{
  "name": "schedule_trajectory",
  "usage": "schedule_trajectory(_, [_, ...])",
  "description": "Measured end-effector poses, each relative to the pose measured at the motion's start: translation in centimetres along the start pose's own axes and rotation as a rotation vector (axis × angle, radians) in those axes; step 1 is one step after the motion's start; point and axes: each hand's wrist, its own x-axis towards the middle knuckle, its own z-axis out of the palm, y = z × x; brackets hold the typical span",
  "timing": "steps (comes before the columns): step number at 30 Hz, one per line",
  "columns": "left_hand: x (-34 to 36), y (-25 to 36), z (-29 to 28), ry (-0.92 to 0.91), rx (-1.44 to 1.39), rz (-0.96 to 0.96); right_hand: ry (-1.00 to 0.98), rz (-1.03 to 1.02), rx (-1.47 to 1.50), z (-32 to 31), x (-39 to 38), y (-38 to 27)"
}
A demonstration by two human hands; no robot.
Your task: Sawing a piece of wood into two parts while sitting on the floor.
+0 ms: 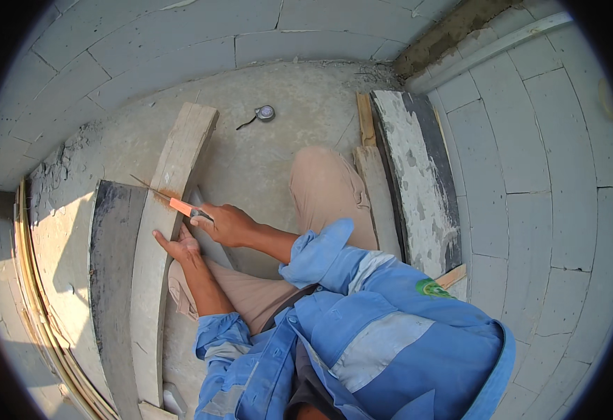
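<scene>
Saw [182, 207] in right grip [227, 224], across board [175, 154]; left grip [182, 245] on board's edge.

From where I stand, this is a building site, an unfinished room by the look of it. The grey block walls [551, 224] are bare, every joint showing, and the floor [303, 91] is rough concrete with crumbled debris [58, 164] along one edge. There's a handsaw [181, 205] across a wooden plank [173, 143], a tape measure [265, 113], and a blotchy panel [413, 171] by the wall.
</scene>
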Motion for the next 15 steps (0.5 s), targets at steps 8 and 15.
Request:
schedule_trajectory(8, [-0.8, 0.4, 1.1, 0.071, 0.006, 0.080, -0.106, 0.118, -0.028, -5.1, -7.8, -2.1])
schedule_trajectory(15, [1.6, -0.9, 0.0, 0.030, -0.007, 0.012, -0.009, 0.028, 0.046, 0.1, 2.5, -0.6])
